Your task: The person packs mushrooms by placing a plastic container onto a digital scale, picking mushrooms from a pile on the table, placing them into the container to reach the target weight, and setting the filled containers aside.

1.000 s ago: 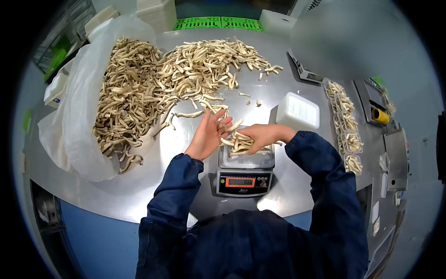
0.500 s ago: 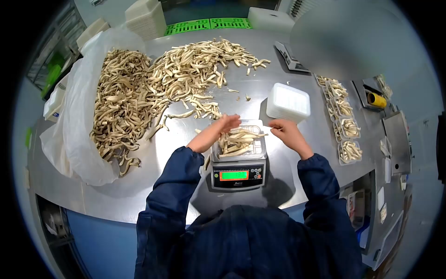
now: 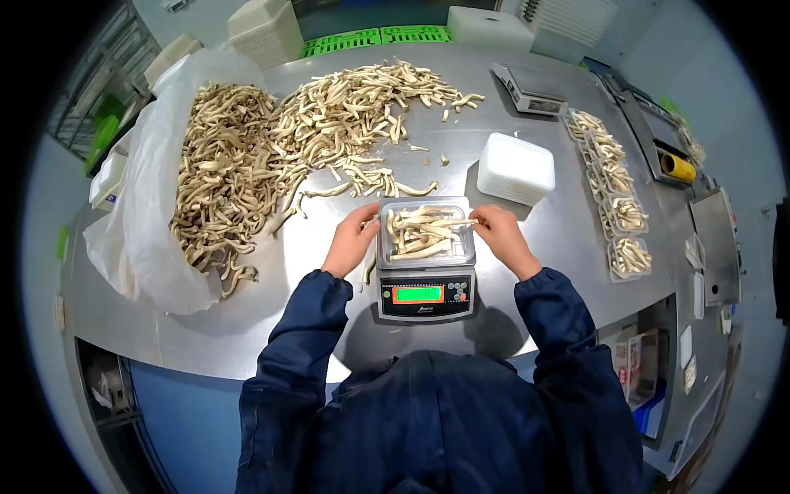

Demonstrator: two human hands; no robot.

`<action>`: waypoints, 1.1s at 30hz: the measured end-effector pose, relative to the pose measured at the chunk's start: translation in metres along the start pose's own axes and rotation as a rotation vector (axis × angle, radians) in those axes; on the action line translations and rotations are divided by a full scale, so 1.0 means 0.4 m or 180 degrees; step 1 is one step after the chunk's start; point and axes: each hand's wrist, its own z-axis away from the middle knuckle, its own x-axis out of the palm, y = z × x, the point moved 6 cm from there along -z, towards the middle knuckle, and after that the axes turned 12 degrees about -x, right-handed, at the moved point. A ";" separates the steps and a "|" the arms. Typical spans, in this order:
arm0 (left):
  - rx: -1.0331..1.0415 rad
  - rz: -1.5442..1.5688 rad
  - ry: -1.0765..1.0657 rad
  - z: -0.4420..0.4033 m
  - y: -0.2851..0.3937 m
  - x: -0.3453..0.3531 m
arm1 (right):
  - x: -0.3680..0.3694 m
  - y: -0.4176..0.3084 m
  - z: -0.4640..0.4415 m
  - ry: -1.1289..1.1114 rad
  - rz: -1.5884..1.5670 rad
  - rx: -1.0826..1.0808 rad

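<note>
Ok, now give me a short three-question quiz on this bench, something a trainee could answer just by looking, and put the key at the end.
1. True or false: the display on the scale is lit green.

2. Which of these sits between the left hand and the right hand?
A) the plastic bag
B) a clear tray of mushrooms
C) the yellow cylinder

3. Fill in the blank: the nearest white stack stands closer to the person's ____ hand.

Key: 1. True. 2. B. 3. Right.
</note>
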 end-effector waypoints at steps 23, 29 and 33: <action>0.0431 -0.1013 0.0065 0.086 0.002 0.058 | 0.131 -0.140 -0.074 -0.0465 0.1452 -0.0980; 0.0349 -0.1205 0.0163 0.089 -0.032 0.081 | 0.105 -0.139 -0.069 -0.0479 0.1527 -0.0798; 0.0107 -0.1407 0.0287 0.102 -0.043 0.095 | 0.055 -0.105 -0.047 -0.0537 0.1248 -0.0464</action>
